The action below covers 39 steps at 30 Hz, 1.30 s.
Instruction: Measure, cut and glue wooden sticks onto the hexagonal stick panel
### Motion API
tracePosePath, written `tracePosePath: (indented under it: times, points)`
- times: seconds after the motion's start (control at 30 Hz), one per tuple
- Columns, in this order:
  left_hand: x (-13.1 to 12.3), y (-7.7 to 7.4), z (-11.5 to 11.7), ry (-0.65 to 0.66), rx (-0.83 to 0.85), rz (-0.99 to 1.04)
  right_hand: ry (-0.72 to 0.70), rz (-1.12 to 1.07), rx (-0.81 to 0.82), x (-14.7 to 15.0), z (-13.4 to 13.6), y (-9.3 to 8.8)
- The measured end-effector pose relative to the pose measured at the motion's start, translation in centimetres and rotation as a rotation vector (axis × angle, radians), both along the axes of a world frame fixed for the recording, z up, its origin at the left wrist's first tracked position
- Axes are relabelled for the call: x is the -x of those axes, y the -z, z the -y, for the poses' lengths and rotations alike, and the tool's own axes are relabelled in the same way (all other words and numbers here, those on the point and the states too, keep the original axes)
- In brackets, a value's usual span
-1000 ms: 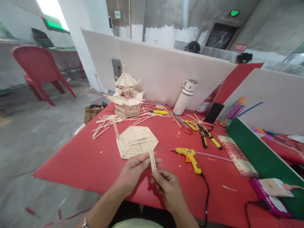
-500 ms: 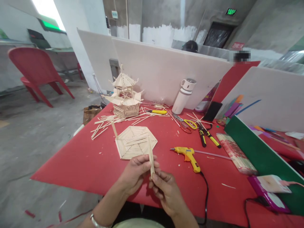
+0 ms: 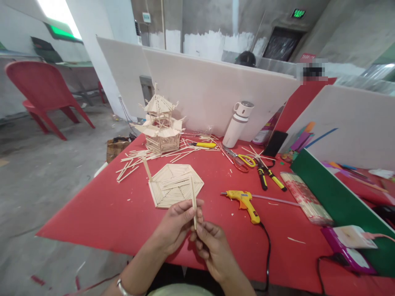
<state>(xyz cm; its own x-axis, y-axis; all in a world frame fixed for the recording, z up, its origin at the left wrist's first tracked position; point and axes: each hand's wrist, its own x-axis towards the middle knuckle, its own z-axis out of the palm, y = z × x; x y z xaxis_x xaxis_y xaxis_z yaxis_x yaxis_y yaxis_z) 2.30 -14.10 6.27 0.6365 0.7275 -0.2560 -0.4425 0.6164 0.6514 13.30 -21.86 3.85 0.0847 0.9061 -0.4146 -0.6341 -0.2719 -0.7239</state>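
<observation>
Between both hands stand a few thin wooden sticks (image 3: 193, 195), pressed together and nearly upright. My left hand (image 3: 177, 224) pinches them around the middle. The fingers of my right hand (image 3: 211, 242) are closed on their lower end. Just beyond lies a hexagonal panel (image 3: 160, 197) made of sticks, with a few loose sticks (image 3: 177, 180) on top and one short upright post (image 3: 147, 169) at its left corner. A yellow glue gun (image 3: 243, 201) lies to the right of my hands, with a clear glue stick in its back.
A stick-built pagoda (image 3: 162, 133) stands at the back left among loose sticks (image 3: 128, 168). Behind are a yellow cutter (image 3: 205, 145), scissors (image 3: 247, 160), pliers (image 3: 271, 179) and a white bottle (image 3: 237, 127). A pack of sticks (image 3: 305, 197) and a power strip (image 3: 348, 250) lie right.
The held sticks have turned slightly, so they look narrower, and both hands have shifted a little left in the picture. Everything on the table lies as before.
</observation>
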Motion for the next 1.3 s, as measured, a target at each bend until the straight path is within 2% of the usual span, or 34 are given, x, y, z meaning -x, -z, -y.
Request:
tracePosePath:
  times: [0.27,0.4,0.47,0.57,0.7,0.8,0.9,1.1,1.3]
  points:
    - [-0.1,-0.1,-0.1,-0.019,0.024,-0.054,0.002,0.133,-0.055,0.2,0.0,0.6]
    - [0.1,-0.4,-0.1,-0.039,0.002,-0.081,-0.082,0.422,-0.11,-0.6,0.4,0.6]
    - [0.2,-0.3,-0.1,-0.072,-0.039,-0.107,-0.073,0.648,-0.164,-1.5,0.6,-0.1]
    - [0.3,0.0,-0.1,-0.127,-0.157,-0.213,0.061,0.959,-0.249,-2.7,0.4,-1.7]
    - [0.1,0.1,0.1,-0.165,-0.384,-0.363,0.186,1.172,-0.378,-3.4,-1.0,-4.2]
    - [-0.1,0.0,0.3,-0.153,-0.532,-0.421,0.203,1.228,-0.44,-3.2,-2.1,-5.5]
    - [-0.2,0.3,0.5,-0.165,-0.651,-0.475,0.208,1.209,-0.467,-2.9,-2.5,-5.9]
    - [-0.4,0.9,0.7,-0.129,-0.78,-0.516,0.193,1.172,-0.464,-3.0,-2.0,-5.5]
    - [-0.5,1.1,0.7,-0.125,-0.917,-0.632,0.207,1.276,-0.527,-3.3,-1.5,-4.9]
